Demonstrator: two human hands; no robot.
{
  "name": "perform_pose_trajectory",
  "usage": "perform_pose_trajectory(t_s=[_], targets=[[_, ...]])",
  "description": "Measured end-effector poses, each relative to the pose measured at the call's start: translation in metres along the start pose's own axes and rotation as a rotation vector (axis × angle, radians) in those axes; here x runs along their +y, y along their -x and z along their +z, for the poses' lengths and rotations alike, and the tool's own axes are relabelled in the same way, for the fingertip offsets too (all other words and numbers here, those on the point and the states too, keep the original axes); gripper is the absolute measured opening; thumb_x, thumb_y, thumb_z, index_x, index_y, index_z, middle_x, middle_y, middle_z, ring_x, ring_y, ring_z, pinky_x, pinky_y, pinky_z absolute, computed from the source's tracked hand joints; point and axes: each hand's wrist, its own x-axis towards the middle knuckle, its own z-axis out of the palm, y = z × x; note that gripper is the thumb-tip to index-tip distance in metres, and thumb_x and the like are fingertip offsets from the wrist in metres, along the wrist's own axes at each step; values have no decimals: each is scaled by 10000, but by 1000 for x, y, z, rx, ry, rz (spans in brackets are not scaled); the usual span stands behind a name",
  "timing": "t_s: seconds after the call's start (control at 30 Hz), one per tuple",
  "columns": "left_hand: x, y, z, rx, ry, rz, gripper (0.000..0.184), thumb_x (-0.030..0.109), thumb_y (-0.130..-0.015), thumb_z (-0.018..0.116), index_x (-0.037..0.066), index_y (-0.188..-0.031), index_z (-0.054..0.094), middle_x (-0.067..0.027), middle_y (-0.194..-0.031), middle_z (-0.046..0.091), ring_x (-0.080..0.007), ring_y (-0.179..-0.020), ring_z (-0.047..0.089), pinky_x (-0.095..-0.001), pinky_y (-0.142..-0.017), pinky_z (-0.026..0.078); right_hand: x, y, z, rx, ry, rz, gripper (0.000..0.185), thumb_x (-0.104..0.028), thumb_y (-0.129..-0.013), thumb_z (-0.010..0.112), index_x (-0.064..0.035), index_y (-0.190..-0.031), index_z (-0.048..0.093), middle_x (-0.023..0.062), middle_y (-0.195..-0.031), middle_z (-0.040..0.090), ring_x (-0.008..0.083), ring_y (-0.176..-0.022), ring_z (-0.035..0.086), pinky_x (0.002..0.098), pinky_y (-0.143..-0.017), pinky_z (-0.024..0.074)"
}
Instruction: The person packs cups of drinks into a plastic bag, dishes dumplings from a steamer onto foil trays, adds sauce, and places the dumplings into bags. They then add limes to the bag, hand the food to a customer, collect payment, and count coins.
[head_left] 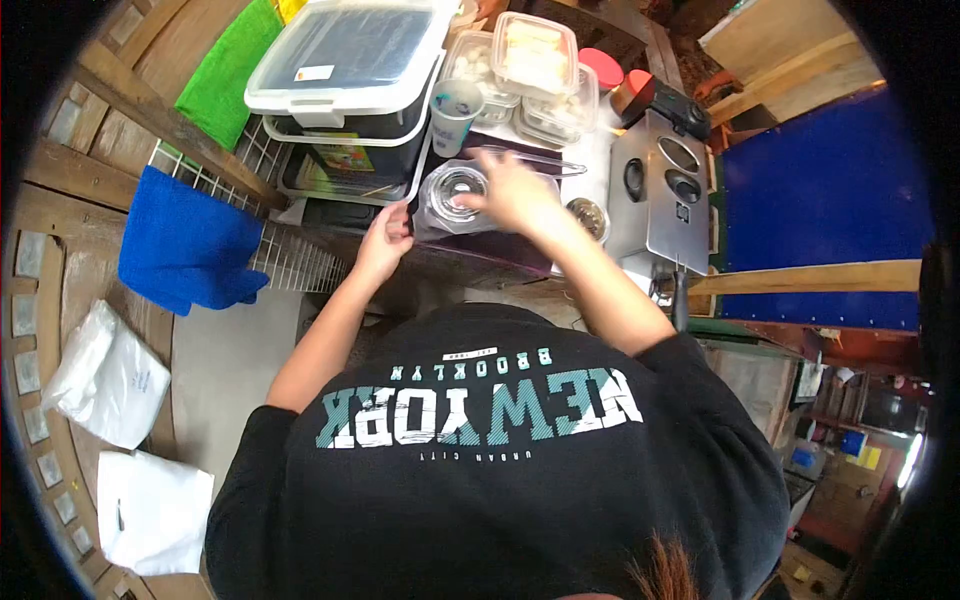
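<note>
A stack of clear round plastic lids or cups (460,190) lies in a clear plastic bag (435,222) near the counter's front edge. My right hand (515,195) reaches over it from the right, blurred, with thumb and fingers apart. The thumb is over the round rim; whether it touches cannot be told. At the bag's left edge is my left hand (382,245), its fingers loosely bent and partly apart, with nothing visible in them. Just behind the bag stands a printed cup (456,115). Metal tongs (545,162) lie beyond my right hand.
A large lidded storage box (345,70) fills the back left. Several clear food containers (535,55) are stacked at the back. To the right are a jar (587,218) and a silver appliance (655,190) with a black handle. Blue cloth (190,235) hangs on a wire rack.
</note>
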Motion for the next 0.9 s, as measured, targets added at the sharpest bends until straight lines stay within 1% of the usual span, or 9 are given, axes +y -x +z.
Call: perform_pose_trajectory(t_s=[0.03,0.1,0.13,0.17,0.23,0.37,0.43,0.6,0.9], targets=[[9,15,-7,14,-22,-65,459,-3,-765,630,77,-1208,544,-86,-1013,600,-145,-836,597,-254,-757,482,23,9,-6,126,-38,-72,638,-459,-805,659,-90,-1294,479,270,-1171,510,408,-1080,548,470,-910,461],[39,44,-12,-2,19,-207,281,13,-782,625,55,-1057,585,-56,-926,603,-108,-721,567,-238,-687,470,66,33,-21,185,-1,30,478,-336,-774,702,-89,-1170,598,246,-1137,548,373,-1083,558,451,-911,468],[49,51,-9,-8,43,-273,193,21,-791,622,44,-982,606,-41,-883,605,-90,-663,552,-230,-652,464,84,41,-27,92,38,133,477,-315,-756,710,-99,-1168,607,240,-1111,566,366,-1083,557,447,-915,468],[51,54,-2,-29,46,-135,146,46,-801,627,57,-945,610,-17,-828,597,-72,-628,520,-223,-619,453,112,45,-15,104,74,177,553,-329,-718,730,-122,-1211,590,240,-1145,550,377,-1068,561,437,-916,471],[97,56,15,-169,-155,58,178,56,-830,619,57,-1007,601,-12,-918,580,-75,-664,521,-219,-635,450,133,53,-2,33,80,249,718,-339,-651,784,-214,-1306,519,245,-1201,513,394,-1072,561,438,-933,465],[149,44,61,-236,-496,541,259,147,-814,648,103,-1068,626,-130,-1354,411,-243,-862,636,-340,-787,509,151,49,21,-14,-58,264,870,-323,-595,827,-302,-1370,431,240,-1220,492,407,-1112,539,453,-951,455],[161,33,77,-359,-512,499,326,189,-802,659,133,-1122,623,-144,-1430,337,-312,-963,627,-384,-860,498,149,48,19,-31,-51,237,874,-317,-596,824,-288,-1373,425,234,-1211,497,410,-1097,545,455,-947,457],[148,19,106,-461,-788,427,468,260,-842,595,1,-1228,533,-108,-1368,432,-323,-1011,609,-412,-875,496,145,41,21,15,93,241,849,-337,-587,812,-253,-1348,443,230,-1174,518,401,-1040,572,444,-915,475],[126,33,110,-501,-826,388,459,252,-838,604,-7,-1209,531,-108,-1239,519,-307,-983,618,-411,-826,511,101,67,-77,204,186,252,783,-397,-592,758,-187,-1298,492,226,-1101,562,376,-996,606,427,-871,497]])
